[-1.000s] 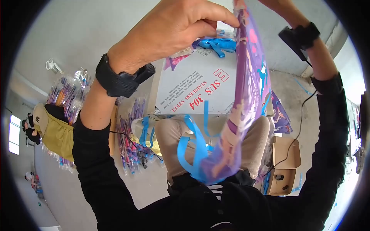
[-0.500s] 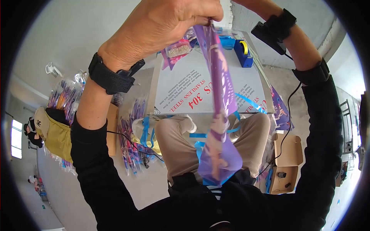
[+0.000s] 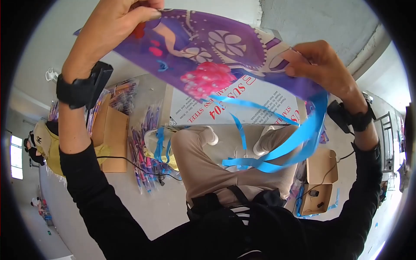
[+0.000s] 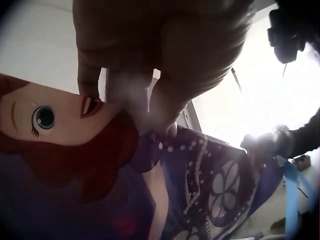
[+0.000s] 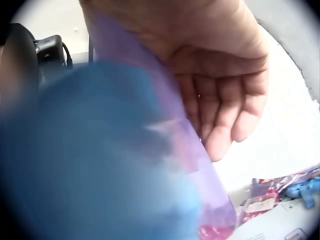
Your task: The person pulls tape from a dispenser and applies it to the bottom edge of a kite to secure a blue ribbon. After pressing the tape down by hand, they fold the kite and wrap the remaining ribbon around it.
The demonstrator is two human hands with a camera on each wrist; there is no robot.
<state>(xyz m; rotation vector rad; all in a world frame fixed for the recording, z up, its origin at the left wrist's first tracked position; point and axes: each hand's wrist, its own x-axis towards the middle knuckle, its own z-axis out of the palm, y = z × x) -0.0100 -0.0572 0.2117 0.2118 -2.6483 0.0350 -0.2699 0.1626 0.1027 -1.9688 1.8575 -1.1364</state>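
Observation:
A purple kite [image 3: 242,47], printed with a pink flower and pale ornaments, stretches between my two hands high in front of me. In the left wrist view, a red-haired cartoon face shows on the kite [image 4: 60,120]. My left hand [image 3: 110,32] pinches its upper edge between thumb and fingers. At the other end, my right hand [image 3: 323,67] grips the lower part, thumb in front; in the right wrist view its fingers [image 5: 220,107] curl behind the purple film. Long blue ribbons [image 3: 299,145] hang from the kite's right end, over my knees.
Below the kite stands a low worktop [image 3: 186,106] with red and black lettering. Wrapped bundles [image 3: 149,151] and a cardboard box [image 3: 116,143] stand at left. An open small box [image 3: 320,173] lies at right. A cable [image 3: 138,165] runs from my left arm.
The kite hung narrow and lengthwise from my raised left hand; now it is spread sideways. My left hand moved left, and my right hand came down into view onto the kite's other end.

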